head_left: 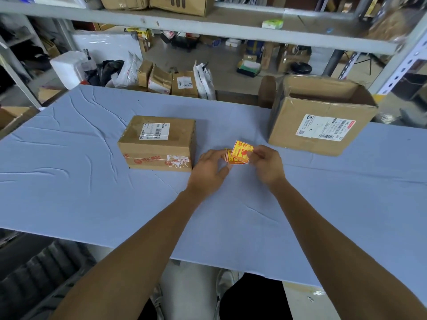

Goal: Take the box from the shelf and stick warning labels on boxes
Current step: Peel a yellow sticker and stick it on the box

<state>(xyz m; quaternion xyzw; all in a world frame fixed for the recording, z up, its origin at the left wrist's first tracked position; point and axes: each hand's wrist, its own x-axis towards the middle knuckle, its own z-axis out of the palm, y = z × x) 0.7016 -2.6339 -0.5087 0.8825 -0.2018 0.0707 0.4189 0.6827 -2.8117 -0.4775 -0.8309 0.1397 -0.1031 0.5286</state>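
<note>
A sealed brown box with a white shipping label on top and red-printed tape on its front lies on the blue-grey table cloth. Just right of it, both hands meet over the table. My left hand pinches the lower edge of a small stack of orange-yellow warning labels. My right hand grips the top label at its right side and holds it tilted up off the stack. The labels under it are mostly hidden.
A larger open cardboard box with a white shipping label stands at the table's back right. Behind the table, several small parcels and bags lie on the floor. A metal shelf beam with boxes crosses overhead.
</note>
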